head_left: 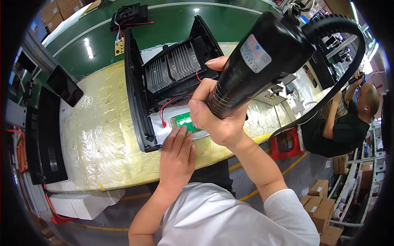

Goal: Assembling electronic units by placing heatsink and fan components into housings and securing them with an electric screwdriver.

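Observation:
My right hand (225,123) is wrapped round the lower grip of a black electric screwdriver (266,53) that hangs from above, its tip hidden behind my hand. My left hand (176,153) lies with fingers stretched out on the near edge of a small green circuit board (180,119). The board sits at the near end of an opened device with tall black side panels (133,86). Farther in is a finned grey heat sink (158,76). Beside the board, a red and black wire ends in a red connector (164,124).
A black fan (130,15) with wires lies on the green surface (88,41) at the back. Yellowish padding (96,135) covers the bench. A dark-screened tablet (65,86) and a black panel (49,143) stand left. Another person (349,127) works at right, near a red stool (287,143).

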`<state>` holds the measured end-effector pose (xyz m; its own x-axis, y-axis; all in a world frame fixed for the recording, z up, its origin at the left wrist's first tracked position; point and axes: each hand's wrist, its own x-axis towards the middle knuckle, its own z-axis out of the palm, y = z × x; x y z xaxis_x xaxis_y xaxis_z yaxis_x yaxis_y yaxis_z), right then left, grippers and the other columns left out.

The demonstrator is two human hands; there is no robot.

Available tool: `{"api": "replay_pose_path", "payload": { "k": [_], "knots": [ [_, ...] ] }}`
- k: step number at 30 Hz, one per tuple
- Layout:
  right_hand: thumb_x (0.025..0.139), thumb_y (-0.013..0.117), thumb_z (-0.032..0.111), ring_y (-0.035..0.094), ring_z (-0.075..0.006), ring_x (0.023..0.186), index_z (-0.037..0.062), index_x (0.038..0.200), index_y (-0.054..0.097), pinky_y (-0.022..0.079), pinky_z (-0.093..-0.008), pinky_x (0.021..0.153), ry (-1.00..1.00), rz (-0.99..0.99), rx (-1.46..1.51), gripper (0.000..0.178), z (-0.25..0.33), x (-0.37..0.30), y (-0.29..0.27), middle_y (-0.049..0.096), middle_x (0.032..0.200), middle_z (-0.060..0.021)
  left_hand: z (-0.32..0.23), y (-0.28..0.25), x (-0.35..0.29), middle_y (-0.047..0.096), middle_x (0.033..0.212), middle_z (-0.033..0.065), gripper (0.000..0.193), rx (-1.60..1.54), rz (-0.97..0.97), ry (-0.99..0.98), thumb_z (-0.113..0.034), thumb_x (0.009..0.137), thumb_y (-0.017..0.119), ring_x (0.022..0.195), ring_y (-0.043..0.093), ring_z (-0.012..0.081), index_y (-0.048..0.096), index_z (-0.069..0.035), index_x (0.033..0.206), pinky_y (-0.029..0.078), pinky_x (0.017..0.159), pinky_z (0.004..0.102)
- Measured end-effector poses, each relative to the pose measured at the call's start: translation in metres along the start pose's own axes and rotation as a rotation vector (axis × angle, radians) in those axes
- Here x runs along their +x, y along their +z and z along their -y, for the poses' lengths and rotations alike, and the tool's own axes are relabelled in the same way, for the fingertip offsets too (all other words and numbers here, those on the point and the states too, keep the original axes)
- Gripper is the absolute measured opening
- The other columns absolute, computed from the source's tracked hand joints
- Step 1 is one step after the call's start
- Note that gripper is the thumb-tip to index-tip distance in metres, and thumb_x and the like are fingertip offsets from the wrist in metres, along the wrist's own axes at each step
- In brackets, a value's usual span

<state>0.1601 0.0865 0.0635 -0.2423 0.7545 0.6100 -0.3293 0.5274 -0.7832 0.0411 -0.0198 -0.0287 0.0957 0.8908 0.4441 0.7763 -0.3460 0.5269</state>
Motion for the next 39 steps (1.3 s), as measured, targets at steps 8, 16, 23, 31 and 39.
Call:
{"api": "replay_pose_path", "payload": {
  "k": [8,16,23,31,39],
  "knots": [
    [0.086,0.063,-0.012,0.053,-0.0096,0.053,-0.0017,0.146,0.027,0.042,-0.0232,0.049,0.021,-0.055,0.057,0.070,0.006,0.004,-0.002,0.056,0.069,-0.0041,-0.002,-0.013,0.011,0.061,0.128,0.0205,0.033,0.065,0.060,0.023,-0.001,0.085,0.068,0.120,0.058,0.0377,0.065,0.005,0.117,0.048,0.101,0.0460],
    [0.099,0.054,0.011,0.036,-0.0066,0.051,0.0072,0.136,0.046,0.031,-0.0242,0.044,-0.316,-0.582,0.013,0.038,0.118,0.012,-0.127,0.037,0.075,0.0013,-0.029,-0.109,0.127,0.052,0.142,0.0239,0.069,0.087,0.056,0.232,-0.001,0.077,0.076,0.133,0.049,0.0399,0.050,0.000,0.141,0.040,0.112,0.0450],
    [0.091,0.067,0.003,0.061,-0.0170,0.074,0.0057,0.151,0.037,0.051,-0.0324,0.069,0.060,-0.790,-0.283,0.067,0.035,-0.010,-0.190,0.060,0.094,-0.0062,0.028,-0.080,0.192,0.031,0.155,0.0292,0.121,0.358,0.389,0.109,-0.030,0.065,0.086,0.141,0.037,0.0444,0.015,-0.001,0.159,0.038,0.113,0.0497],
    [0.087,0.061,0.004,0.044,-0.0271,0.135,0.0011,0.147,0.039,0.034,-0.0426,0.114,-0.164,-0.381,-0.538,0.064,0.026,-0.031,-0.097,0.041,0.151,-0.0150,0.016,-0.077,0.202,0.041,0.142,0.0274,0.127,0.317,0.394,0.096,-0.033,0.057,0.086,0.127,0.049,0.0477,0.015,-0.003,0.158,0.043,0.109,0.0492],
    [0.091,0.048,0.008,0.040,-0.0309,0.141,0.0053,0.156,0.033,0.028,-0.0412,0.119,0.254,-0.299,0.021,0.067,0.004,-0.021,-0.066,0.036,0.157,-0.0170,-0.027,-0.111,0.172,0.046,0.137,0.0253,0.118,0.307,0.235,0.202,-0.032,0.050,0.086,0.127,0.047,0.0420,0.035,-0.012,0.155,0.035,0.107,0.0505]
  ]
}}
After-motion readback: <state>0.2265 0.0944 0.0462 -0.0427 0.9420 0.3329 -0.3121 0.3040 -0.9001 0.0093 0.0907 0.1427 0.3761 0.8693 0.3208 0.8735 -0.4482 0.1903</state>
